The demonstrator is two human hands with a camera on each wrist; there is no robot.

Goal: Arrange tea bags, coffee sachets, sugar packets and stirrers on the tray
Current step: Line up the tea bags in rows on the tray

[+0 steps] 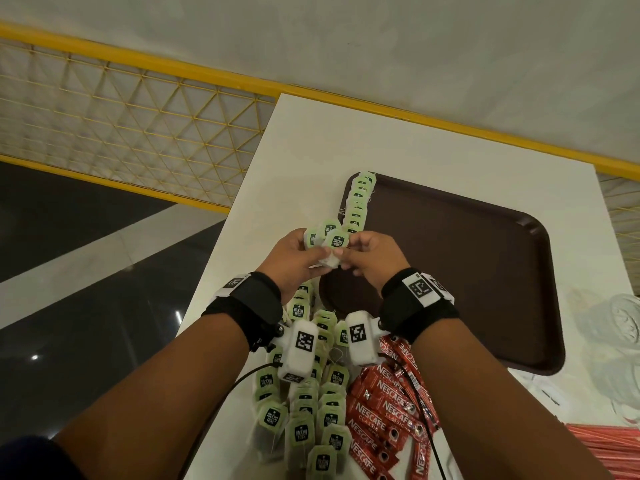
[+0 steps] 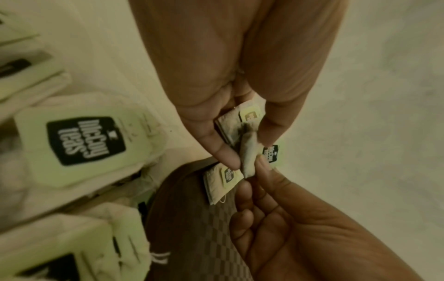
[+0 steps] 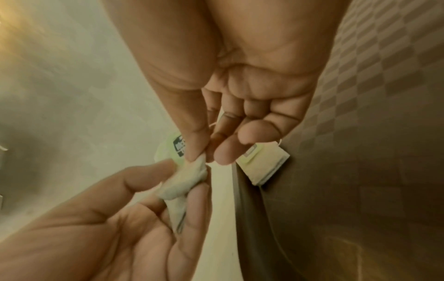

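Observation:
A brown tray (image 1: 467,271) lies on the white table, with a row of green-tagged tea bags (image 1: 360,199) along its left rim. Above that rim my left hand (image 1: 317,252) holds a small bunch of tea bags (image 1: 334,239). My right hand (image 1: 346,253) pinches one white bag of that bunch (image 1: 329,262). In the left wrist view my left hand (image 2: 245,146) grips the bunch (image 2: 240,129), and the pinched bag (image 2: 248,159) hangs between both hands. In the right wrist view my right hand (image 3: 207,157) pinches the crumpled bag (image 3: 190,178) above the tray (image 3: 360,171).
A loose pile of tea bags (image 1: 311,410) lies under my wrists. Red coffee sachets (image 1: 388,403) lie beside it to the right. Red stirrers (image 1: 609,445) show at the bottom right, and clear plastic (image 1: 623,323) sits right of the tray. The table's left edge drops to the floor.

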